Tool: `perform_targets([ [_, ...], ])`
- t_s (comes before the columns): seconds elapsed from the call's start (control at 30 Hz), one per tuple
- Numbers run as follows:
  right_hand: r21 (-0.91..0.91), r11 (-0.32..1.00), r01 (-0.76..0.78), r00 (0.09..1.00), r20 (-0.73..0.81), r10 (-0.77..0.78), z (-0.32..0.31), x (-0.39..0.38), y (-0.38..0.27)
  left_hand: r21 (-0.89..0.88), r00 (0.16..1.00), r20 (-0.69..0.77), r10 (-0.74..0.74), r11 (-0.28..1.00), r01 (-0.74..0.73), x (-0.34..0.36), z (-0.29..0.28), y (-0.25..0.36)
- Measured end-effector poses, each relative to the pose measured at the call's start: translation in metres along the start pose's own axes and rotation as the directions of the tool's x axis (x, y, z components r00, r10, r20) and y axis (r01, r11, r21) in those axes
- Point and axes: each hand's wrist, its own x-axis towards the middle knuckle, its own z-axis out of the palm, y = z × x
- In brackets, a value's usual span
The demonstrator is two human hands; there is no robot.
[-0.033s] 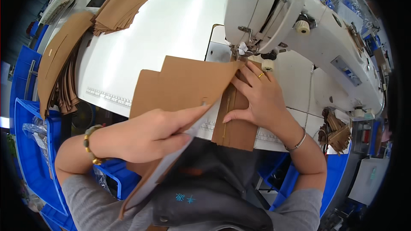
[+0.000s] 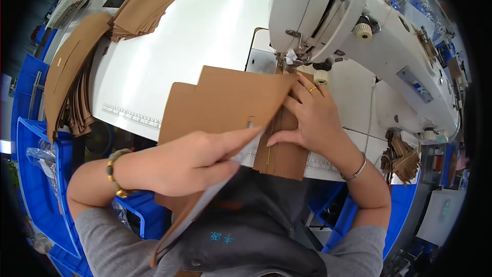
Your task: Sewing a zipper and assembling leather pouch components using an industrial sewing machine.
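My left hand [image 2: 205, 161] is closed on the near edge of a large brown panel [image 2: 215, 97], its index finger stretched along that edge. The panel's pale underside [image 2: 205, 202] shows where it hangs down over my lap. The panel's right corner reaches the needle area of a white sewing machine [image 2: 302, 15]. Below it, a narrower brown piece [image 2: 287, 159] with a thin gold line along it lies on the table. My right hand [image 2: 312, 113] presses flat on this piece, thumb spread, fingertips at the panel's corner beside the presser foot [image 2: 284, 64]. The needle itself is hidden.
Brown pieces lie in a fanned stack [image 2: 146, 10] at the far left of the white table [image 2: 205, 25]. Long brown strips [image 2: 72, 66] drape over its left edge. Blue bins [image 2: 43, 174] stand lower left. A bundle of small brown scraps [image 2: 402, 156] is at right.
My left hand has moved slightly right, carrying the panel's edge with it. The panel has shifted a little to the right. My right hand has hardly moved.
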Motion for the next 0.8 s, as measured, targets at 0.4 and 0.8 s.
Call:
perform_targets([
  [0.4, 0.06, 0.997, -0.042, 0.998, 0.049, 0.039, 0.009, -0.008, 0.001, 0.783, 0.901, -0.243, 0.359, 0.621, -0.036, 0.079, 0.014, -0.064],
  [0.8, 0.034, 0.999, -0.037, 0.997, 0.066, 0.034, 0.006, -0.008, 0.0, 0.836, 0.853, -0.273, 0.444, 0.549, -0.018, 0.092, 0.006, -0.078],
])
